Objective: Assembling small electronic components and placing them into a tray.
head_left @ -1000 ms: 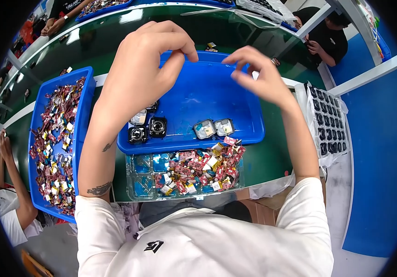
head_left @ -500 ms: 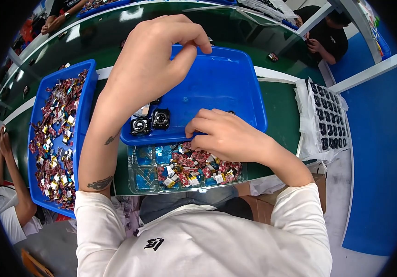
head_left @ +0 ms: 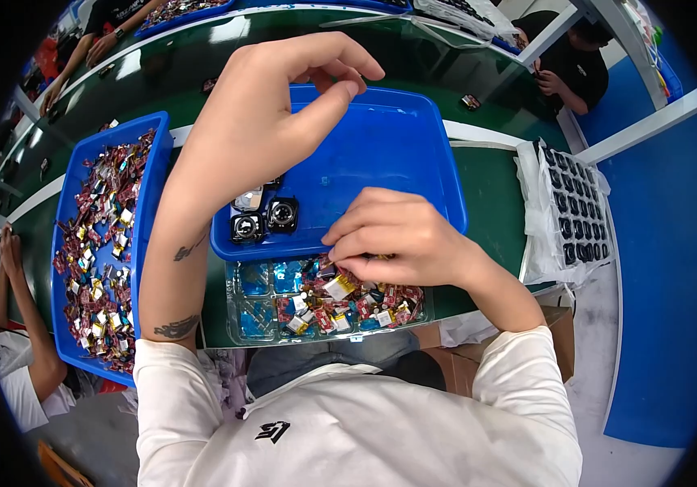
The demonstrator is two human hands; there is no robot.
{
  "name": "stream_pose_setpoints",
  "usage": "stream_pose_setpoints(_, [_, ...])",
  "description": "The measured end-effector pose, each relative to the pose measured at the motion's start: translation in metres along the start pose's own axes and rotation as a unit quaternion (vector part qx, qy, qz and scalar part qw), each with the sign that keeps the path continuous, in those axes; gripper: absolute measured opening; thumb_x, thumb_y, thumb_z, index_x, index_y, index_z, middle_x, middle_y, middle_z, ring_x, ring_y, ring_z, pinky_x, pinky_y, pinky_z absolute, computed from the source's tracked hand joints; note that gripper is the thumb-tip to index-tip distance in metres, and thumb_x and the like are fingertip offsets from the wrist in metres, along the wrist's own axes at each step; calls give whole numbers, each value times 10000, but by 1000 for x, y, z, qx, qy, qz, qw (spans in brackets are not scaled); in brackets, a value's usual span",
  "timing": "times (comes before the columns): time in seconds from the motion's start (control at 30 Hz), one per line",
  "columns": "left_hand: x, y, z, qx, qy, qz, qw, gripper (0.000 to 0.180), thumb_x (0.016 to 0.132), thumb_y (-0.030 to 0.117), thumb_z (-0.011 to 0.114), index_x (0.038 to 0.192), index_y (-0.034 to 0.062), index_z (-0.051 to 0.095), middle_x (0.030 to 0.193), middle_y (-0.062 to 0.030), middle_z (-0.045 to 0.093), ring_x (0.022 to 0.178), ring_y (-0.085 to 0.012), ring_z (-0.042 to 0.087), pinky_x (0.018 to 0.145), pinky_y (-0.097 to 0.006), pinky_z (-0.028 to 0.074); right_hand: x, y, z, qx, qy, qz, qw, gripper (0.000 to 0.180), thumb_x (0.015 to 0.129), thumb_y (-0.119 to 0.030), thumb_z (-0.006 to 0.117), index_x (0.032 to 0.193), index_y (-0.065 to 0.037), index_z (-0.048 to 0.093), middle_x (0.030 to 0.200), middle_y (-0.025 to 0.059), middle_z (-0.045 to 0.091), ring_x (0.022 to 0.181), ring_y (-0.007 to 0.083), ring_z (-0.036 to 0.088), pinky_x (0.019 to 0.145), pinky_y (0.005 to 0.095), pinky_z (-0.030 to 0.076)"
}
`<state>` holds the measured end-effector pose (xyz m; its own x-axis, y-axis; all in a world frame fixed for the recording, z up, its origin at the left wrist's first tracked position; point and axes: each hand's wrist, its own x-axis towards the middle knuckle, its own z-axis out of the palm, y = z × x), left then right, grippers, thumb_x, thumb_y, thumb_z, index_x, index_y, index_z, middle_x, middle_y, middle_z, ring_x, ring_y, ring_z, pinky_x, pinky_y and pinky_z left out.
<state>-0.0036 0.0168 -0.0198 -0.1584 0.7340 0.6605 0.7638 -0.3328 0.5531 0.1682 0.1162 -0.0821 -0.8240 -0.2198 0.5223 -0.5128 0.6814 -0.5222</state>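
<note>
My left hand (head_left: 292, 114) is raised over the far left part of a blue tray (head_left: 438, 162), index finger stretched, thumb apart, nothing visible between them. Low over a clear compartment tray (head_left: 239, 325), my right hand (head_left: 401, 239) has its fingers drawn together. Just under its thumb hangs a small circuit board with a white and yellow battery (head_left: 338, 286); the fingers partly hide the grip. Red circuit boards with batteries (head_left: 324, 316) are heaped in the clear tray, beside blue-tinted compartments. Black square watch-like cases (head_left: 282, 214) lie in the blue tray's near left corner.
A long blue bin (head_left: 60, 284) full of loose boards stands at the left. On the right is a white-lined tray of black cases (head_left: 580, 207). Beyond lies a green belt (head_left: 397, 49) carrying a small part (head_left: 470, 102). Other people sit around it.
My left hand has shifted slightly, its fingers spreading a little. My right hand has drawn its fingers together, and a white and yellow battery now shows beneath its thumb. The part on the belt has moved left.
</note>
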Motion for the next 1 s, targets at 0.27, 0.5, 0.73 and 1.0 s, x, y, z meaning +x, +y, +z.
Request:
stream_pose_setpoints(0.27, [-2, 10, -27, -171, -84, -113, 975, 212, 927, 141, 549, 923, -49, 642, 863, -67, 646, 801, -99, 588, 741, -239, 477, 43, 8, -48, -5, 175, -69, 982, 211, 662, 43, 721, 850, -51, 712, 860, 71, 671, 726, 172, 629, 638, 259, 489])
stream_pose_setpoints(0.5, [-5, 8, -45, -318, -58, -135, 937, 140, 876, 96, 631, 902, -41, 638, 834, -49, 645, 806, -86, 591, 742, -230, 482, 81, 4, -63, 105, 216, -76, 968, 187, 703, 68, 681, 870, -11, 705, 861, 91, 663, 774, 147, 643, 672, 241, 521])
stream_pose_setpoints(0.73, [-1, 13, -35, -341, -23, -169, 924, 106, 833, 56, 650, 895, -29, 637, 843, -84, 636, 792, -120, 597, 736, -243, 472, 70, 5, -69, 227, 178, 22, 957, 120, 770, 42, 673, 888, 29, 684, 859, 87, 657, 773, 114, 638, 676, 225, 533])
stream_pose_setpoints(1.0, [2, 8, -29, -225, -44, -42, 972, 134, 806, 49, 672, 890, -53, 649, 836, -103, 636, 780, -141, 580, 705, -264, 461, 65, 4, -74, 306, 161, 67, 936, 109, 792, 15, 674, 899, 35, 665, 844, 73, 655, 756, 110, 636, 670, 225, 533])
